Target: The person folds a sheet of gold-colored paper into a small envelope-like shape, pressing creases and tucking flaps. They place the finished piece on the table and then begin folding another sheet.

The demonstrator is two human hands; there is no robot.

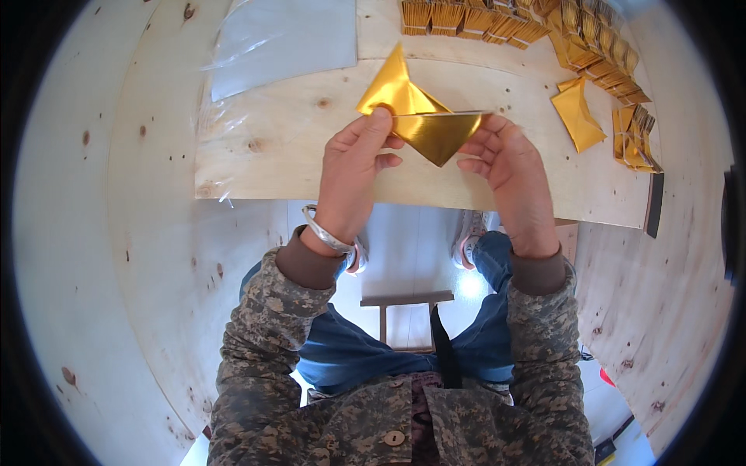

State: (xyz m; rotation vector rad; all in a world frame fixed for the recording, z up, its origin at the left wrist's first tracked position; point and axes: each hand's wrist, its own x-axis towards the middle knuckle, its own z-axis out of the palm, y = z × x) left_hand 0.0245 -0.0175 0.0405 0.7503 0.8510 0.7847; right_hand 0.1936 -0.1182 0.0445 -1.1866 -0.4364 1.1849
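Note:
Both hands hold a shiny gold paper sheet [423, 124] folded into triangular flaps, just above the near edge of a plywood board [295, 147]. My left hand [353, 167] pinches its left side with the thumb on top. My right hand [509, 167] grips the right corner with fingers and thumb. One gold flap points up and away, another points down toward me. A metal bangle [325, 235] sits on my left wrist.
Rows of folded gold pieces [536, 27] line the board's far edge and right side, with one loose folded piece [579, 116]. A clear plastic sheet [280, 39] lies at the far left. A small wooden stool [406, 311] stands between my knees.

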